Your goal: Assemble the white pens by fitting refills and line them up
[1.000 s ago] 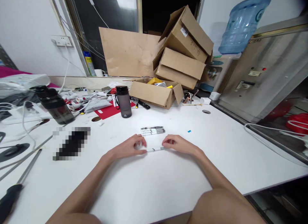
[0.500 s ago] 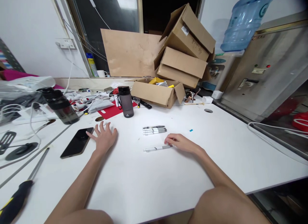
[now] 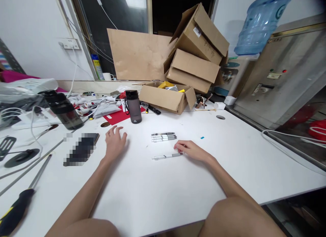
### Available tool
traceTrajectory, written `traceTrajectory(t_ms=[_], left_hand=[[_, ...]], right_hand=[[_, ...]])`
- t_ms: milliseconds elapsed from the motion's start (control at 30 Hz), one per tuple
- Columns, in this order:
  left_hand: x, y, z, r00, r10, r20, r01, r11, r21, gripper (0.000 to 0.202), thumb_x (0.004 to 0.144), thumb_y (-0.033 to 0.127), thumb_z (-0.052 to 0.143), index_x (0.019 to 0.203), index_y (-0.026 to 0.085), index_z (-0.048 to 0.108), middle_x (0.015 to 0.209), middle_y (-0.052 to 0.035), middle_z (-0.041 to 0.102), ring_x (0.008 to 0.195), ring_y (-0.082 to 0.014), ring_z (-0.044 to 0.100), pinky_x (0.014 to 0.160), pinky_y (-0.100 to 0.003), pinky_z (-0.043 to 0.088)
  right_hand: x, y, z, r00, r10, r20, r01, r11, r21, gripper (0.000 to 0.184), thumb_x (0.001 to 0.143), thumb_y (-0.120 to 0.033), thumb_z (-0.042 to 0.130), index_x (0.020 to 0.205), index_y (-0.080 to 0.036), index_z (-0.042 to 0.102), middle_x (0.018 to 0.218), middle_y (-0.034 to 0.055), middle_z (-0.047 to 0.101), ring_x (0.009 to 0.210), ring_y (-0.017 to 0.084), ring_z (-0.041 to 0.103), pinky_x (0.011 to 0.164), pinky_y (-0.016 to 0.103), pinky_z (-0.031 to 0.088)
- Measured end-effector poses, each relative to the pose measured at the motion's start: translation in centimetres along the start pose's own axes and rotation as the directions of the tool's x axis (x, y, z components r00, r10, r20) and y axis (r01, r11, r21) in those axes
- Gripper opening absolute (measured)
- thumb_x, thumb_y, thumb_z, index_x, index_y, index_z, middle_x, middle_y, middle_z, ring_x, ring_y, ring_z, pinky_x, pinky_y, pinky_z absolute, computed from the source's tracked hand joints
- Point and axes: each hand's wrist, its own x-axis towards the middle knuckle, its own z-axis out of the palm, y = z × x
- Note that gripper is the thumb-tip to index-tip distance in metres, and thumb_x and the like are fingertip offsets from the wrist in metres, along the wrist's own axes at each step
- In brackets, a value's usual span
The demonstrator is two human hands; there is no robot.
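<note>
A single white and grey pen (image 3: 166, 157) lies flat on the white table (image 3: 152, 189). My right hand (image 3: 188, 149) rests at its right end, with the fingers loosely curled; the pen's end meets the lower edge of the hand, and no pen shows inside the fingers. Farther back, several pens (image 3: 163, 137) lie side by side in a neat row, the rearmost one darker. My left hand (image 3: 115, 142) is off to the left with bent, spread fingers and nothing in it. A dark phone (image 3: 81, 150), pixelated in this frame, lies left of that hand.
A grey bottle (image 3: 133, 107) and an open carton (image 3: 163, 99) stand at the back. Another dark bottle (image 3: 63, 111) leans among cables at left. A screwdriver (image 3: 17, 210) lies front left. A small blue scrap (image 3: 202, 138) is right of the pens.
My left hand has shifted right, away from the phone, and its fingers have bent more. My right hand and the pens stay where they were.
</note>
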Motion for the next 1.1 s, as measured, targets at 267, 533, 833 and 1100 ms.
traceTrajectory(t_ms=[267,533,833,1100], left_hand=[[-2.6,4.9,0.1,0.924,0.159,0.347,-0.036,0.941,-0.336,0.031,0.09,0.036,0.042,0.101,0.021,0.067,0.106,-0.0063,0.072,0.09,-0.025,0.065,0.085,-0.036,0.048],[-3.1,5.4,0.4,0.837,0.089,0.539,0.117,0.935,-0.336,0.042,0.088,0.042,0.046,0.111,0.021,0.074,0.093,-0.0055,0.071,0.077,-0.0229,0.059,0.072,-0.033,0.042],[-3.3,6.7,-0.8,0.71,0.018,0.704,0.364,0.847,-0.389,0.054,0.083,0.053,0.057,0.122,0.017,0.069,0.085,-0.0045,0.066,0.064,-0.0162,0.048,0.055,-0.026,0.03],[-3.9,7.4,-1.3,0.585,0.037,0.81,0.485,0.785,-0.387,0.06,0.079,0.056,0.064,0.123,0.016,0.066,0.079,-0.0022,0.063,0.061,-0.0131,0.04,0.053,-0.025,0.025]], right_hand=[[1.3,1.7,0.2,0.938,-0.022,-0.346,0.03,0.999,0.017,0.028,0.095,-0.039,0.05,0.096,-0.02,0.071,0.093,0.0046,0.071,0.086,0.021,0.062,0.084,0.033,0.044],[2.7,4.0,0.0,0.878,0.089,-0.471,-0.013,0.987,0.161,0.025,0.083,-0.033,0.055,0.099,-0.022,0.07,0.112,0.0071,0.073,0.102,0.024,0.063,0.094,0.04,0.046],[2.7,3.8,0.2,0.919,0.122,-0.375,-0.011,0.959,0.284,0.027,0.08,-0.03,0.059,0.103,-0.022,0.069,0.113,0.0059,0.073,0.094,0.02,0.067,0.093,0.037,0.051],[2.4,3.2,0.3,0.936,0.139,-0.325,-0.035,0.951,0.307,0.027,0.082,-0.028,0.06,0.106,-0.021,0.07,0.116,0.0068,0.072,0.1,0.021,0.067,0.095,0.038,0.051]])
